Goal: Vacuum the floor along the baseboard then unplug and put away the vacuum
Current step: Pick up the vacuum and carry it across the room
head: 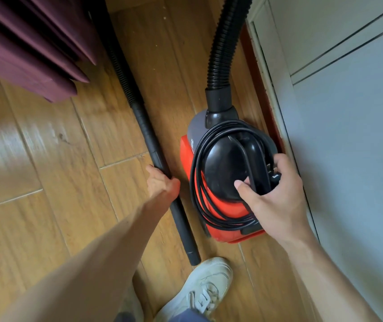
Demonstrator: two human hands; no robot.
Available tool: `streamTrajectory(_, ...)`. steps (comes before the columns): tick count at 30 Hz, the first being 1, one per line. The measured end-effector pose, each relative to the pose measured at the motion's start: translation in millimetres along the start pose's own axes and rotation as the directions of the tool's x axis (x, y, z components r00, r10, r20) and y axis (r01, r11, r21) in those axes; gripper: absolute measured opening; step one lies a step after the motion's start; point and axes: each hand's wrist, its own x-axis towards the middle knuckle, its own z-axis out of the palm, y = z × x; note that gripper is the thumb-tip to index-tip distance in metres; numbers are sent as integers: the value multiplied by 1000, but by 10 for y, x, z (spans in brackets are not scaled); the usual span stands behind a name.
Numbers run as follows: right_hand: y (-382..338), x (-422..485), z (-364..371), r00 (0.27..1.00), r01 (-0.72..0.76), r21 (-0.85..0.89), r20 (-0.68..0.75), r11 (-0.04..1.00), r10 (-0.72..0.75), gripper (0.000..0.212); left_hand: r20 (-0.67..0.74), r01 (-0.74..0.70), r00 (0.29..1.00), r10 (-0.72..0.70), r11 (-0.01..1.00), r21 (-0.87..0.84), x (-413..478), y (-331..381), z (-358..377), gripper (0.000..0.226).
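I see my left hand (162,182) reaching down and forward on a long straight arm, its grip closed around the black wand (160,163), a smooth rigid tube lying slantwise on the floor (46,159). The near end of the wand stops just beside my pale sneaker (205,282); its far end joins a ribbed section that runs up past a dark purple pleated curtain (30,47) at far left. My right hand (276,196) comes in from the near right with the wrist bent, thumb on the left of the handle (253,156) and fingers curled over its right side, so the grip is clamped on the handle, with the plug (275,176) of the power cord (196,182) under the fingers. The vacuum (223,219) stands on the floor at centre right, close to the red baseboard (253,66) and the pale grey door (348,135). Its body is glossy orange-red plastic below, a grey band at the far end, and a rounded shiny black dome on top. The thin black cord is wound in several loose loops around the body. A thick, corrugated black hose (225,43) rises from a smooth collar at the far end. The floor is warm, glossy wood planking with visible grain.
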Motion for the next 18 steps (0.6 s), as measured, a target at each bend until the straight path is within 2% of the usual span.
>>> streamTrajectory(3,-14,-9,-19,1000,16,79,-12,997,-15,31,33,38,999,-35,996,-78,-88,-16,-84,35)
streamTrajectory(8,-69,9,12,999,-31,113,-13,993,32,27,64,-13,998,21,992,-128,-414,-82,-303,38)
streamTrajectory(14,-124,-143,83,975,-163,162,-126,973,184,18,-166,-144,978,129,986,-82,-811,-115,-594,33)
streamTrajectory(18,-213,-413,84,963,-190,209,-151,959,224,18,-239,-179,957,166,983,-32,-1053,-158,-767,32)
